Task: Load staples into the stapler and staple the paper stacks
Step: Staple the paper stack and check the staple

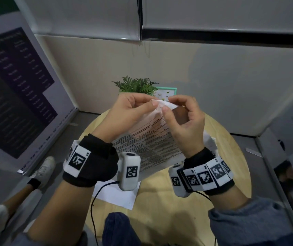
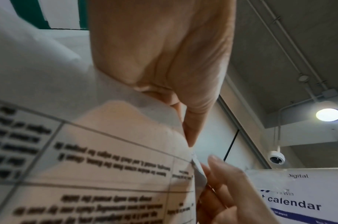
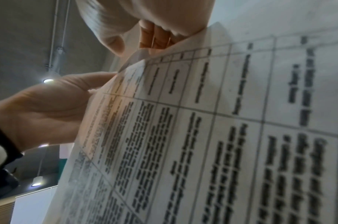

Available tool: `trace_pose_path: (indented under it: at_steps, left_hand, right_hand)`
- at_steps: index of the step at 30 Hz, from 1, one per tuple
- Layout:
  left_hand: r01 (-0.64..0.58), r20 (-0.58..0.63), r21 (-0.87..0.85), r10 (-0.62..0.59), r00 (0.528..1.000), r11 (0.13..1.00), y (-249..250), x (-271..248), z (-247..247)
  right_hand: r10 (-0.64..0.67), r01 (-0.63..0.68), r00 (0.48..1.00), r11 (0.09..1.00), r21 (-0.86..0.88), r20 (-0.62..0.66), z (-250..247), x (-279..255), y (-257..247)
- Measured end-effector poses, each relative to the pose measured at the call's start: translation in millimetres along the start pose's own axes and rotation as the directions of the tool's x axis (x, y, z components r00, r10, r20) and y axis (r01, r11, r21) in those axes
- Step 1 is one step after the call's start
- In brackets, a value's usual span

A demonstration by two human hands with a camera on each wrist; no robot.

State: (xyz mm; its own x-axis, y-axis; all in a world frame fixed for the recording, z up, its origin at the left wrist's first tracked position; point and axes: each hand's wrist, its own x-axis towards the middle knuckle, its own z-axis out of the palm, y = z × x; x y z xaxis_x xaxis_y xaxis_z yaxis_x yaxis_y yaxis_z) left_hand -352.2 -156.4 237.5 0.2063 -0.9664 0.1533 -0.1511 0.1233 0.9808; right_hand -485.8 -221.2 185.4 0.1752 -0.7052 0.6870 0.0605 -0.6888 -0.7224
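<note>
Both hands, left hand and right hand, are pinching the top corner of the white printed paper stack, lifting it above the round wooden tabletop, likely for corner inspection

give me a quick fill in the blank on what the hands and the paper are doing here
1. Both hands pinch the printed paper stack at its top ____.
2. The left hand and right hand hold the stack raised above a round ____ table.
3. Behind the hands stands a small green ____.
4. The print on the sheets is laid out as a ____ with ruled lines.

Missing words: corner; wooden; plant; table
</note>
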Motion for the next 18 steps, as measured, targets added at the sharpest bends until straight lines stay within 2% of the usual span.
trace_pose_path:
  at_steps: [5,9,18]
  left_hand:
    - [-0.078,-0.003,0.037,0.078,0.997,0.996,22,-9,4]
    - [-0.125,-0.015,0.005,0.125,0.992,0.992,41,-15,6]
    - [-0.182,-0.009,0.054,0.182,0.983,0.982,51,-19,3]
  right_hand:
    - [0.086,-0.084,0.996,0.982,0.172,-0.007,-2,6,-22]
    - [0.067,-0.055,0.997,0.947,0.315,-0.026,-9,14,-41]
    - [0.054,-0.045,0.998,0.930,0.364,-0.016,-14,18,-56]
